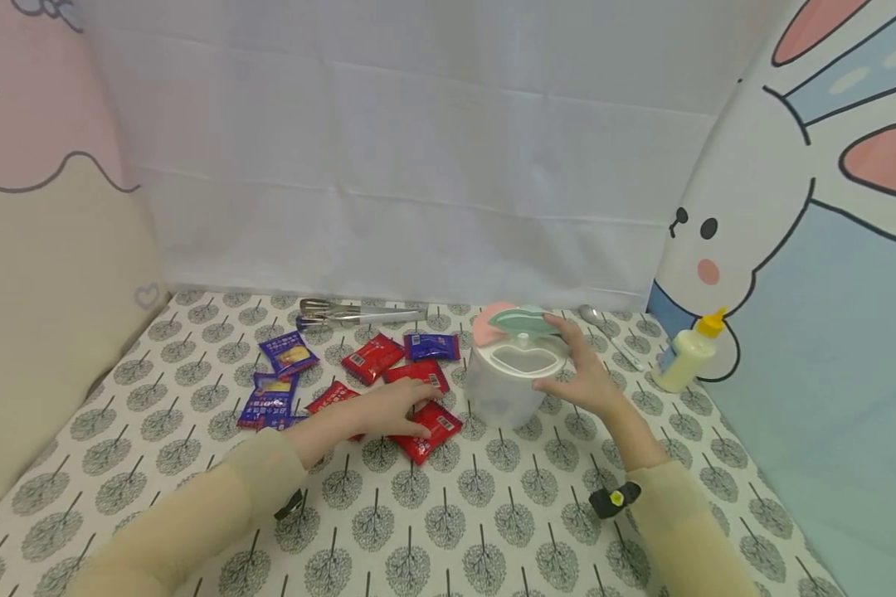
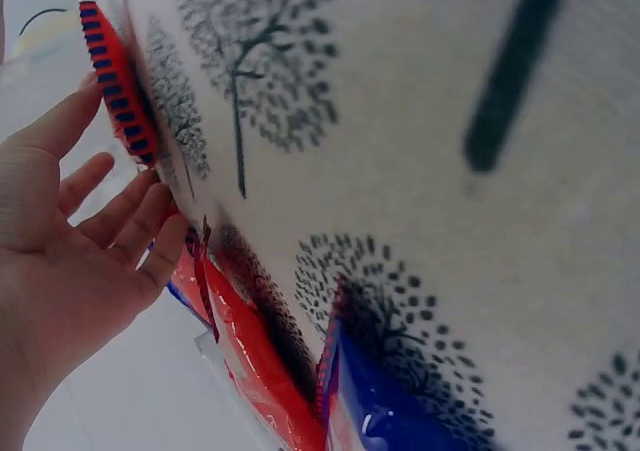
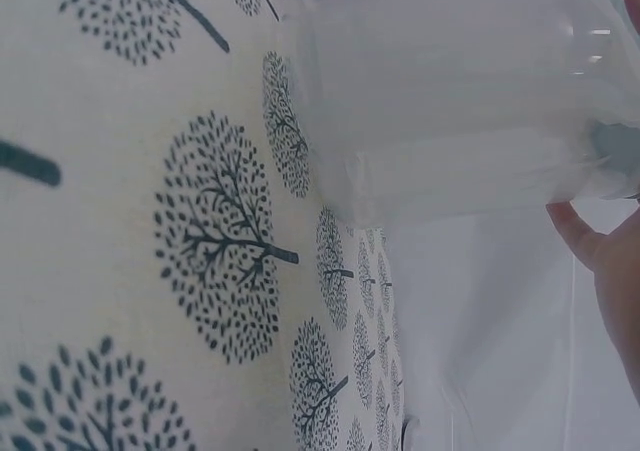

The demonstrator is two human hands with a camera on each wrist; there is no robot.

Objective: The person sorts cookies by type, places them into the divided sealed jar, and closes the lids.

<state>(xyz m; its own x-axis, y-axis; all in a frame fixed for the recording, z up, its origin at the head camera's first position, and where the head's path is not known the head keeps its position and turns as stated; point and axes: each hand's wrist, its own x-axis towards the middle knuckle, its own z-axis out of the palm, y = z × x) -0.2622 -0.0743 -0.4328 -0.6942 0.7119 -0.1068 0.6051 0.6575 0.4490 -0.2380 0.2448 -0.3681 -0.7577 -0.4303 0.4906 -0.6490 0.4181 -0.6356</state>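
Observation:
A translucent canister (image 1: 496,394) stands right of centre, its lid split into pink, green (image 1: 523,322) and white sections. My right hand (image 1: 586,377) holds it at the right side of its lid, thumb at the front and fingers on the green part. In the right wrist view the thumb (image 3: 575,233) meets the canister's wall near its top. My left hand (image 1: 392,406) hovers low among red snack packets, fingers loosely spread. Its thumb lies over the nearest red packet (image 1: 436,431), and its fingertips reach toward another red packet (image 1: 421,375) behind. Nothing is gripped in the left hand.
More red packets (image 1: 373,358) and several blue packets (image 1: 289,352) lie to the left. Metal tongs (image 1: 366,315) lie at the back edge. Behind the right hand are a spoon (image 1: 612,336) and a yellow-capped bottle (image 1: 690,356). Cloth walls enclose the table.

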